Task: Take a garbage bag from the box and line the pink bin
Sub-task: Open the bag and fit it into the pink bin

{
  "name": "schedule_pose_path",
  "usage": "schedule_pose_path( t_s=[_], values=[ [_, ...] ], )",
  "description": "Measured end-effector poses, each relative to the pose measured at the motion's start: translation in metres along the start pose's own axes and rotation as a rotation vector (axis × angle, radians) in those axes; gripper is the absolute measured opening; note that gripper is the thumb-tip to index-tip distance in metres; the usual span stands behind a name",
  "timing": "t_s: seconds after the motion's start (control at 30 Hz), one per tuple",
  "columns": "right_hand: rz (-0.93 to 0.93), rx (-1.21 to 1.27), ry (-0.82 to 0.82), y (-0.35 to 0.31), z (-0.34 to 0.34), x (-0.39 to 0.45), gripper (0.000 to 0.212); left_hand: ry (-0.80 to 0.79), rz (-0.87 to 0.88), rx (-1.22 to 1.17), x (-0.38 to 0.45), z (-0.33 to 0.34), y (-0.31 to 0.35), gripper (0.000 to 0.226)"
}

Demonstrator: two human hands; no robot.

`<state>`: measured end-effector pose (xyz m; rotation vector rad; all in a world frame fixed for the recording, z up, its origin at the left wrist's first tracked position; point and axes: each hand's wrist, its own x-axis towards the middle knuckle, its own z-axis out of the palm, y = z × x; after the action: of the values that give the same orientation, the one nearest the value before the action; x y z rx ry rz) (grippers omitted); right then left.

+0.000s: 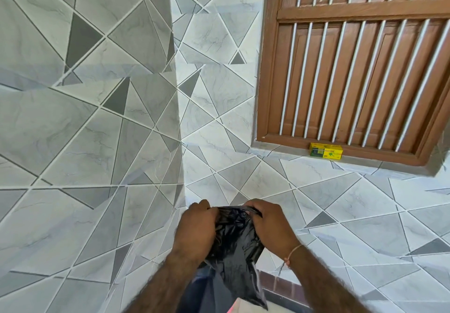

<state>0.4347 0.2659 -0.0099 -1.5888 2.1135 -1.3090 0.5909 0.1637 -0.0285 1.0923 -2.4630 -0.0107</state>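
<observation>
A black garbage bag (235, 247) hangs crumpled between my two hands at the lower middle of the head view. My left hand (196, 230) grips its top edge on the left, and my right hand (272, 227) pinches the top edge on the right. The bag's lower part drapes down toward the bottom edge of the frame. A small yellow box (326, 151) lies on the window ledge, up and to the right, well away from both hands. A sliver of pink (231, 309) shows at the very bottom under the bag; I cannot tell whether it is the bin.
Grey and white tiled walls (97, 117) meet in a corner straight ahead. A brown wooden window (360, 69) with white bars fills the upper right. A dark tiled strip (277, 286) runs low behind my right forearm.
</observation>
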Motion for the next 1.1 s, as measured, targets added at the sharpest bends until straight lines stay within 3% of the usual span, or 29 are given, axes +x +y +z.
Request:
schedule_pose_path(
  t_s=[0.27,0.33,0.43,0.53,0.67,0.73,0.8,0.87,0.97,1.03,1.1],
  values=[
    [-0.063,-0.130,-0.054,0.006,-0.013,-0.010,0.039,-0.211,-0.060,0.215,-0.006,0.016,-0.015,0.022],
    [-0.064,-0.157,-0.051,0.011,-0.019,-0.012,0.037,-0.230,-0.170,0.166,-0.007,0.017,-0.024,0.022],
    [-0.059,-0.253,-0.031,0.019,-0.024,-0.016,0.020,-0.311,-0.357,-0.041,-0.001,0.012,-0.030,0.027],
    [-0.066,-0.372,0.021,0.033,-0.028,-0.020,0.022,-0.329,-0.541,-0.417,0.003,-0.001,-0.026,0.038],
    [-0.103,-0.608,-0.032,0.049,-0.027,-0.022,0.006,-0.110,-0.847,-0.871,0.008,-0.003,-0.021,0.031],
    [-0.087,-0.719,-0.071,0.055,-0.024,-0.021,0.005,-0.078,-0.888,-1.074,0.011,-0.003,-0.019,0.027],
    [0.004,-0.788,-0.102,0.058,-0.025,-0.022,0.006,-0.053,-0.813,-1.125,0.012,-0.004,-0.019,0.022],
    [0.139,-0.797,-0.159,0.062,-0.029,-0.025,0.015,0.004,-0.622,-0.915,0.012,-0.005,-0.020,0.018],
    [0.275,-0.688,-0.319,0.057,-0.039,-0.030,0.019,0.074,-0.484,-0.773,0.013,-0.010,-0.020,0.018],
    [0.265,-0.651,-0.400,0.044,-0.044,-0.030,0.021,0.067,-0.445,-0.746,0.014,-0.013,-0.020,0.034],
    [0.135,-0.612,-0.293,0.029,-0.049,-0.026,0.026,0.010,-0.349,-0.747,0.014,-0.015,-0.015,0.048]
  ],
)
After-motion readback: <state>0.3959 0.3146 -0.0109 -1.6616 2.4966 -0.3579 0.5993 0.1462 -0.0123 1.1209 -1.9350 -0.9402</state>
